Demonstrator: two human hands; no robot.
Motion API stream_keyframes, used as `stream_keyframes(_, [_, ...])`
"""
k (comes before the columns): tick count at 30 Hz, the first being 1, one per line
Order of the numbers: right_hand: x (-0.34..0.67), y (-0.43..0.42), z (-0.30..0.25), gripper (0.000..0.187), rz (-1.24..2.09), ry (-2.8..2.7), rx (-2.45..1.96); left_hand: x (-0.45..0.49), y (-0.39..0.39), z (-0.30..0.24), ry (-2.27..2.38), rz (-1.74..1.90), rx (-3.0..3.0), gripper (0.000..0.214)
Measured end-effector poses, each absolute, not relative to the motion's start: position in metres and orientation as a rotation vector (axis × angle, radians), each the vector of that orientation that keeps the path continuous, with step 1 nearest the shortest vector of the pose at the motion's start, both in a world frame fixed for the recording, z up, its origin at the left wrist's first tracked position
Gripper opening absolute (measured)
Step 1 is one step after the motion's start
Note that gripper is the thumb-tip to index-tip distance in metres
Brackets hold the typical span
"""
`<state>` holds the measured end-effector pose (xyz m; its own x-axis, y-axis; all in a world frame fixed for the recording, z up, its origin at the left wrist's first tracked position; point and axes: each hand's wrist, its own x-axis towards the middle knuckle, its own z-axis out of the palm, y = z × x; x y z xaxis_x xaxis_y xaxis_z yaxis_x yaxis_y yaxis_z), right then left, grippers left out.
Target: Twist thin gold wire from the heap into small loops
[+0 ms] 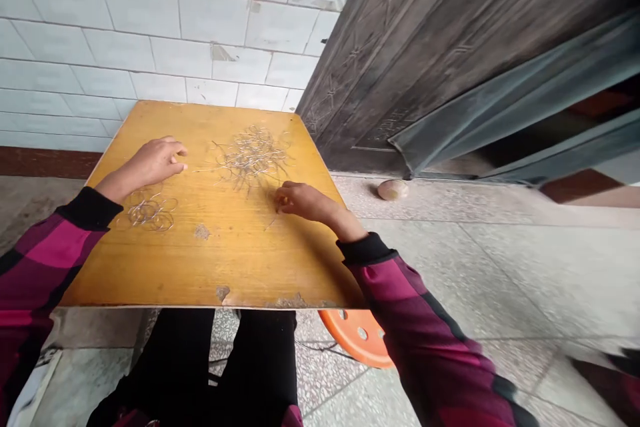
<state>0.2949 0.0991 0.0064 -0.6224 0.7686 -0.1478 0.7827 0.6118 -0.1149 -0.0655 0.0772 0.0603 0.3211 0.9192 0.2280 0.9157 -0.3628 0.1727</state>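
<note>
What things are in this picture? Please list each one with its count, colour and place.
wooden tabletop: one, yellow-orange, centre
wire tangle: one pile, silver, far middle of tabletop
wire rings: one small pile, silver, near left of tabletop
stool: one, orange with holes, below near table edge
rounded stone: one, pale brown, on floor by door
door: one, dark grey, right
tiled wall: one, white, behind table
floor: one, grey, right
left hand: one, on tabletop, beside wire tangle
right hand: one, on tabletop, below wire tangle
sleeves: two, magenta and black, both arms
trousers: one pair, black, below table
</note>
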Motion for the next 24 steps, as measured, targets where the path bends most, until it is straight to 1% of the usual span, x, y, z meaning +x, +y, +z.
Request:
stream_keyframes(2, [0.286, 0.107, 0.0, 0.013, -0.22, 2.842, 1.349, -0.085, 0.056, 0.061, 1.821, 0.386, 2.454, 0.034])
stream_keyframes(6, [0.264, 0.117, -0.002, 0.018, -0.026, 2.924, 1.545, -0.109, 0.022, 0.053, 1.8, 0.317, 2.386, 0.033])
stream_keyframes(8, [0.258, 0.112, 0.004, 0.018, 0.011, 2.97, 1.581, -0.117, 0.011, 0.047, 1.778, 0.3, 2.357, 0.032])
stream_keyframes(14, [0.247, 0.083, 0.017, 0.018, -0.114, 3.114, 1.597, -0.141, -0.011, 0.038, 1.939, 0.238, 2.278, 0.024])
stream_keyframes(17, [0.238, 0.076, 0.01, 0.016, -0.191, 3.118, 1.583, -0.143, -0.03, 0.028, 1.976, 0.124, 2.267, 0.017])
stream_keyframes(19, [0.233, 0.075, 0.002, 0.017, -0.22, 3.101, 1.54, -0.138, -0.043, 0.018, 2.016, 0.119, 2.295, 0.015])
stream_keyframes(21, [0.231, 0.074, -0.005, 0.019, -0.232, 3.097, 1.494, -0.131, -0.052, 0.009, 2.055, 0.092, 2.318, 0.016])
stream_keyframes(24, [0.231, 0.072, -0.01, 0.021, -0.247, 3.112, 1.454, -0.122, -0.055, 0.003, 2.098, 0.058, 2.353, 0.023])
